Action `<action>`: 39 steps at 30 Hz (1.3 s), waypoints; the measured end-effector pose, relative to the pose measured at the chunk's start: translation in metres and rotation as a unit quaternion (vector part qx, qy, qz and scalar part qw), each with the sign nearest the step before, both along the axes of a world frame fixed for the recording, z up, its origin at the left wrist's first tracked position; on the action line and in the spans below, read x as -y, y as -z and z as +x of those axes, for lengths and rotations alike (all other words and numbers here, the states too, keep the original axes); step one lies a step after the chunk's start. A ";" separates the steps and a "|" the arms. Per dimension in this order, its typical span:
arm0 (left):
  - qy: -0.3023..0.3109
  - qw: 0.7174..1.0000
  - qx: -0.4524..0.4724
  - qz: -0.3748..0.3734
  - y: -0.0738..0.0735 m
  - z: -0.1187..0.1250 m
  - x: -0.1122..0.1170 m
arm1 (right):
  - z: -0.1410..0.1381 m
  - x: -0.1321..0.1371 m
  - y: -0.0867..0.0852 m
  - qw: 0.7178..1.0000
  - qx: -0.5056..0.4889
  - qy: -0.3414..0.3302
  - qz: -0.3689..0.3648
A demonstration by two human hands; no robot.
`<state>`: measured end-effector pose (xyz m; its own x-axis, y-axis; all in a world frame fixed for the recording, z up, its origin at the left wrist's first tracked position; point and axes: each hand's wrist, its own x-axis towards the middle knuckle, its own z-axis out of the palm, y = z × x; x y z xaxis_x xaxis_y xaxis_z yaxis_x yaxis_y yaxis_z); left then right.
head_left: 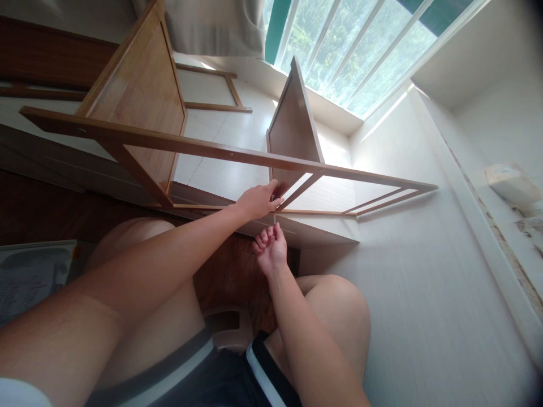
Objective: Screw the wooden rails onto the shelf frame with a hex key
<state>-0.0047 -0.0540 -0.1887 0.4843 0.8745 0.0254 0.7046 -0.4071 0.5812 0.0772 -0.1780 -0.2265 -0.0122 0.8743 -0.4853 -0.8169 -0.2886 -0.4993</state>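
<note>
A brown wooden frame (203,148) with crossbars lies on its side before me, with two wooden panels joined to it. My left hand (257,202) reaches over the lower rail and grips the frame by the middle crossbar, close to the smaller panel (294,121). Just below, my right hand (271,249) is closed with the thumb on top, pinching a thin metal rod (275,219) that points up to the rail's underside. Its lower end is hidden in my fingers, so I cannot make out its exact kind. The larger panel (139,99) stands at left.
The frame rests on a pale ledge (203,133) beneath a barred window (339,51). A pale wall (407,271) bounds the right side. A plastic stool (229,333) shows between my legs. At the lower left lies a box-like item (38,271); a curtain (212,28) hangs behind.
</note>
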 end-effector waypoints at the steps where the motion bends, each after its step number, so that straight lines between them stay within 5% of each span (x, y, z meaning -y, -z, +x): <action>1: 0.000 1.000 -0.001 -0.005 0.000 0.000 0.000 | 0.000 0.000 0.001 1.000 0.000 0.000 -0.001; 14: 0.022 0.999 0.002 -0.034 -0.010 -0.007 -0.004 | 0.002 0.000 0.002 0.996 0.084 0.012 -0.029; 22: -0.002 0.999 -0.018 -0.027 -0.008 -0.025 -0.007 | 0.013 0.005 0.014 0.980 0.159 0.095 -0.069; 27: -0.020 0.999 -0.020 0.023 -0.027 -0.039 0.004 | 0.032 0.006 0.013 0.943 0.301 0.121 -0.072; 30: -0.019 0.999 -0.028 0.041 -0.048 -0.047 0.017 | 0.049 0.006 0.003 0.921 0.381 0.049 -0.068; 33: -0.019 0.999 -0.050 0.007 -0.065 -0.052 0.035 | 0.067 0.004 -0.015 0.826 0.556 -0.084 -0.037; 37: 0.078 0.986 -0.135 -0.057 -0.067 -0.049 0.066 | 0.082 0.003 -0.046 0.572 0.791 -0.212 0.042; 39: 0.154 0.964 -0.195 -0.090 -0.059 -0.043 0.082 | 0.083 0.001 -0.057 0.485 0.840 -0.241 0.045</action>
<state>-0.0479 -0.1359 -0.1298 0.6632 0.6614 -0.3503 0.7463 -0.5490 0.3763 0.1605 -0.1793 -0.1692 0.1214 0.9848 -0.1246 0.9143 -0.1598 -0.3723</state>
